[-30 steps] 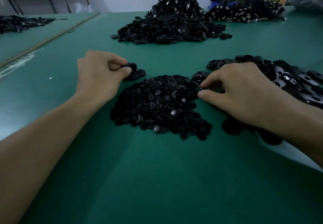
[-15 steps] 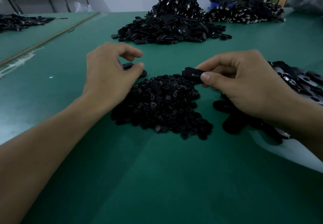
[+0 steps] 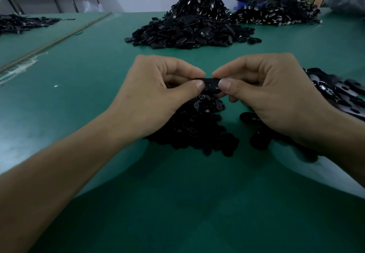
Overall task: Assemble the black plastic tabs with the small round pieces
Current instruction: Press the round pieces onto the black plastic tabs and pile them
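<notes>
My left hand [image 3: 158, 92] and my right hand [image 3: 270, 94] meet above the table's middle. Both pinch one black plastic tab [image 3: 211, 85] between thumb and forefinger, one hand at each end. Whether a small round piece sits in the tab is hidden by my fingers. Directly below lies a heap of small round black pieces [image 3: 199, 128], partly covered by my left hand. A pile of loose black tabs [image 3: 339, 94] spreads at the right, behind my right wrist.
A large heap of black tabs [image 3: 189, 29] sits further back on the green table [image 3: 177, 203], with corded parts on top. Another dark pile [image 3: 276, 15] lies at the back right and one [image 3: 23, 22] at the far left. A wooden strip [image 3: 55, 41] runs diagonally at left.
My left hand left the tab it had set down by the round pieces and rose to the middle. My right hand carried a tab from the right pile to meet it; both now pinch it.
</notes>
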